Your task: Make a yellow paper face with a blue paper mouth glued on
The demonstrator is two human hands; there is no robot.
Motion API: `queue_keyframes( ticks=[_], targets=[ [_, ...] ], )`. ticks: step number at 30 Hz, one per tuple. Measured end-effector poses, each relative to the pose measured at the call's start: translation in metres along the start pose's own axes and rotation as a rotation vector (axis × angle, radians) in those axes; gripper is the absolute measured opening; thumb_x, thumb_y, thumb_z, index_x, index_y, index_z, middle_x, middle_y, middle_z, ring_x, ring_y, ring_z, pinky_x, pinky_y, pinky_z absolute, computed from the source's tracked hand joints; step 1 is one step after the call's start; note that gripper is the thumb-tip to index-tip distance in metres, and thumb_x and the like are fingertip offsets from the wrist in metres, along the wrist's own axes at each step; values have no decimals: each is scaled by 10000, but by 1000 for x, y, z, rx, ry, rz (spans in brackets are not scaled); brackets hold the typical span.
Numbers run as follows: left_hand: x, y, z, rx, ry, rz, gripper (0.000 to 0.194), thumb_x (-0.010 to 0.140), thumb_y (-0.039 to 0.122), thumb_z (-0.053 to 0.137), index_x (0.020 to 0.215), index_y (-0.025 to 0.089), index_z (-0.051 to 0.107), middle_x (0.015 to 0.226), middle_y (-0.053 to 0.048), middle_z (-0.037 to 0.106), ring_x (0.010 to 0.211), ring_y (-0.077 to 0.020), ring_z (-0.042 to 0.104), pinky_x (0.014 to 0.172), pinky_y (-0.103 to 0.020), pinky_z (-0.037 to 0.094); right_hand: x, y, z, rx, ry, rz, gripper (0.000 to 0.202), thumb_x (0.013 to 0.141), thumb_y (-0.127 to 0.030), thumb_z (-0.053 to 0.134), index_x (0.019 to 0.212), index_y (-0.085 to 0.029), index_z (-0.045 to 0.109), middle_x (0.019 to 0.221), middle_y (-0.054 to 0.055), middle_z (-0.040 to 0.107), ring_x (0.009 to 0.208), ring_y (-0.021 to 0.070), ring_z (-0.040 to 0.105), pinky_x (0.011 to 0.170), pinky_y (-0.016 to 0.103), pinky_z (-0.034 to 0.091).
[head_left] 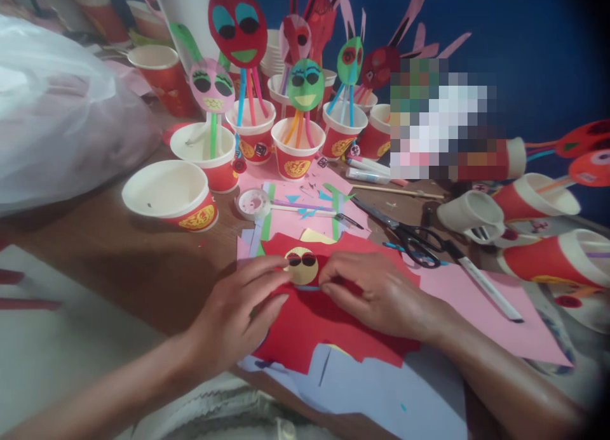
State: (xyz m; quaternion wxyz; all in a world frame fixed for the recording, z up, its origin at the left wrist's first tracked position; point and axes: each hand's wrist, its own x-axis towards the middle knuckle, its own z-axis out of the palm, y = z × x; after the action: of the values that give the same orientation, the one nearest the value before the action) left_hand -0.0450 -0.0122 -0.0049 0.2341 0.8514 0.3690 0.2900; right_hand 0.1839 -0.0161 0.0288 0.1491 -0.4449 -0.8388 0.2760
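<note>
A small round yellow paper face (304,268) with black eyes and red lids lies on a sheet of red paper (305,326). My left hand (245,303) reaches in from the left, fingertips at the face's left edge, thumb held apart from the fingers. On the other side, my right hand (372,291) has its fingers curled and pinched together by the face's right edge; whatever is between them is hidden. Beneath the red paper lie pale blue sheets (381,389). Black-handled scissors (419,243) rest just beyond my right hand.
Red-and-white paper cups (298,148) holding paper faces on coloured straws stand at the back. An empty cup (164,192) sits left of a small clear pot (252,204). A white marker (488,287) lies on pink paper (515,326). A plastic bag (71,116) bulges at left.
</note>
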Motion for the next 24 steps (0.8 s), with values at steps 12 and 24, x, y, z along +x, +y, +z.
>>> queue_keyframes(
  ticks=[12, 24],
  targets=[
    [15, 10, -3, -138, -81, -127, 131, 838, 146, 511, 777, 171, 624, 773, -1, 624, 681, -87, 590, 616, -177, 451, 7, -10, 2, 346, -13, 252, 125, 865, -204, 488, 779, -183, 577, 690, -37, 599, 616, 94, 518, 584, 206, 386],
    [31, 14, -1, -99, -73, -232, 163, 833, 163, 520, 700, 154, 613, 726, 17, 605, 654, -81, 561, 597, -180, 413, 12, -5, 15, 509, 242, 273, 61, 850, -184, 528, 898, -213, 551, 819, -26, 635, 751, 109, 591, 684, 223, 450]
  ],
)
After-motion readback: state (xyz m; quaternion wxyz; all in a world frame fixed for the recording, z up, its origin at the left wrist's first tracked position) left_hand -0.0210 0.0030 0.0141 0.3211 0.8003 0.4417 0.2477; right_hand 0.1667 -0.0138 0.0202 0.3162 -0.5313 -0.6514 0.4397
